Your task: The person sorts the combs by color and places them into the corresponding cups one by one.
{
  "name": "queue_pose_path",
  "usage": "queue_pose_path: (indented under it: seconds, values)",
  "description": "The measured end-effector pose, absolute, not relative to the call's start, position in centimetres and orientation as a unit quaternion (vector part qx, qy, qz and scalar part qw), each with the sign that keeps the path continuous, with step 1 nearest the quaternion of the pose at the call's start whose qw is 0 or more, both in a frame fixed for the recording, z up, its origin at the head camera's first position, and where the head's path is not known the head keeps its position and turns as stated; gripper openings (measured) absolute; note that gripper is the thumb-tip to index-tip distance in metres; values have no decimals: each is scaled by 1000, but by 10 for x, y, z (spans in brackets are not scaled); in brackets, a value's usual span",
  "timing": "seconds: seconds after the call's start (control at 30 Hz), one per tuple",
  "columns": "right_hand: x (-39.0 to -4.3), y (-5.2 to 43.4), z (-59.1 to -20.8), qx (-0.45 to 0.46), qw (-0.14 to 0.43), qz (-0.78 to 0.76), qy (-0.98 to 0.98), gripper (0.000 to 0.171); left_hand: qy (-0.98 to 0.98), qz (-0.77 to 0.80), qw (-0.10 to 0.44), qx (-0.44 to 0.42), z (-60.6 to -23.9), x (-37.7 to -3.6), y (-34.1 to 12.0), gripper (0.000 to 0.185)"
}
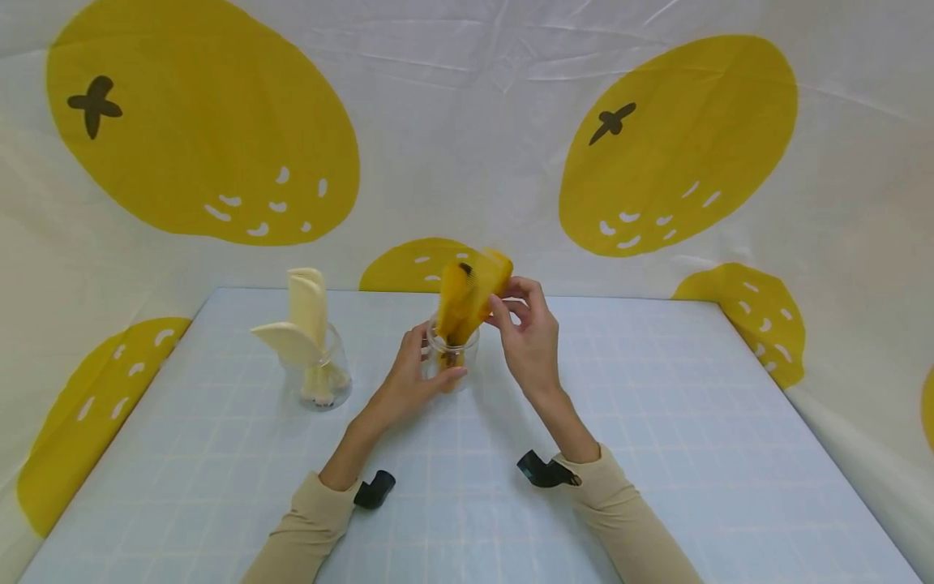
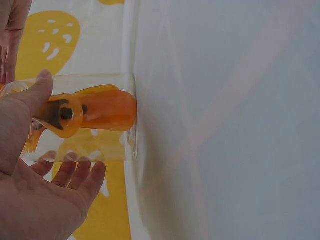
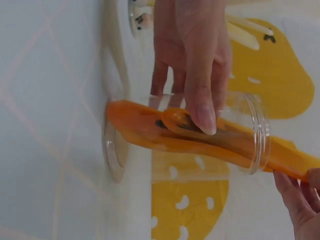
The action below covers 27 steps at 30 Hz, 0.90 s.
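Note:
My left hand (image 1: 407,375) holds a clear jar (image 1: 473,353) upright on the table, thumb on one side and fingers round the other. Yellow-orange combs (image 1: 463,302) with dark marks stand in it, their broad ends above the rim; how many is hard to tell. With thumb and fingertips, my right hand (image 1: 531,341) pinches the broad end of one comb, which is blurred. Through the jar wall, the right wrist view shows rounded orange handles (image 3: 135,122) reaching the jar's bottom.
To the left stands a second clear jar (image 1: 339,377) with several cream-coloured flat pieces (image 1: 310,304), one leaning out leftward. The table (image 1: 693,454) has a pale blue checked cover. Behind it hangs a white cloth (image 1: 460,122) with large yellow fruit prints.

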State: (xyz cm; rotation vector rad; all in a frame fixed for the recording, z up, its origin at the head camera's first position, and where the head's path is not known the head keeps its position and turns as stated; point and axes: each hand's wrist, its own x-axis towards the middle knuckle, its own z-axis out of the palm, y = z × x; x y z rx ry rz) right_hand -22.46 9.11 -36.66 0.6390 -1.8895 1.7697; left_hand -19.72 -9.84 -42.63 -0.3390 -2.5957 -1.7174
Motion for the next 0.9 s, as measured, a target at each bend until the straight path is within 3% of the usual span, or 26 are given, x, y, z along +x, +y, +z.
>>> queue_pose_path:
  seconds: [0.5,0.9]
  values:
    - [-228,95,-375,229,222,533,-784,21,-823,-552,20,-132,-425,-196,-97,86]
    - [-229,103,-374,224,173,517,-808,23,-848,-511,21,-142,-420,-193,-100,87]
